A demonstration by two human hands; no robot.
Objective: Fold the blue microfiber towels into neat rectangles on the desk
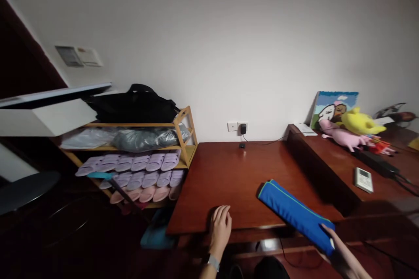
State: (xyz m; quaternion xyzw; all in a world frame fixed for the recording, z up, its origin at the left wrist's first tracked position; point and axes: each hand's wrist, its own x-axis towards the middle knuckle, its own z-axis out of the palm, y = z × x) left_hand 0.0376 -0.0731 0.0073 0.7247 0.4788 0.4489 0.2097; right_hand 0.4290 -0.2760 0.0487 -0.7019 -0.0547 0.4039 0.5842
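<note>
A long, folded blue cloth (294, 211) with bright green edging lies slantwise over the front right of the reddish-brown wooden desk (225, 174). Its near end juts past the desk's front edge, and there my right hand (337, 244) grips it, thumb on top and the other fingers mostly hidden beneath. My left hand (221, 223) rests at the desk's front edge, palm down, with nothing in it. Its fingers lie loosely stretched and slightly bent. A watch with a pale band (213, 262) is on the left wrist.
A wooden shoe rack (187, 144) with rows of slippers (150, 162) and a black bag (140, 104) stands left. On the raised right ledge are plush toys (360, 122), a picture (337, 107) and a white remote (363, 179). A plug (242, 128) sits in the wall socket.
</note>
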